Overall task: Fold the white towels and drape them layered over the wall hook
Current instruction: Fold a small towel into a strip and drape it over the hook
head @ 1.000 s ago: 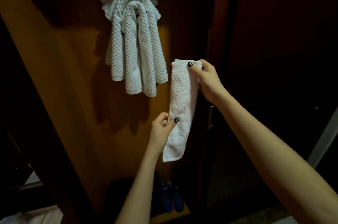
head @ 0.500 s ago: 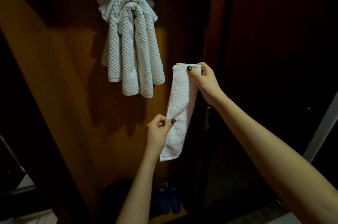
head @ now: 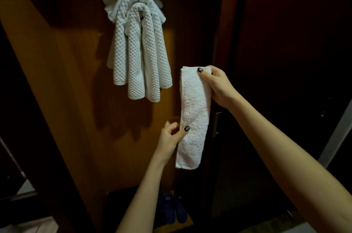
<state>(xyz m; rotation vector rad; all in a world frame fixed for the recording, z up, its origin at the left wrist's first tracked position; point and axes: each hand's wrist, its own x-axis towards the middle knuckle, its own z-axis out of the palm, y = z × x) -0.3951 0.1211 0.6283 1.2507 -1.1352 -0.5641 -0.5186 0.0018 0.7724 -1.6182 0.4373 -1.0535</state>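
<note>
A small white terry towel (head: 194,110), folded into a long narrow strip, hangs upright in front of the wooden wall. My right hand (head: 215,84) pinches its top end between thumb and fingers. My left hand (head: 171,137) pinches its left edge lower down, thumb on the front. Up and to the left, several white waffle-textured towels (head: 137,51) hang draped in layers over the wall hook, which they hide.
An orange-brown wooden panel (head: 80,99) forms the wall behind the towels. A dark door with a metal handle (head: 216,124) stands to the right. Blue slippers (head: 172,210) sit on the floor below. The surroundings are dim.
The folded strip has straightened between my hands, its diagonal flap smoothed flat. Both hands keep their grip in about the same places.
</note>
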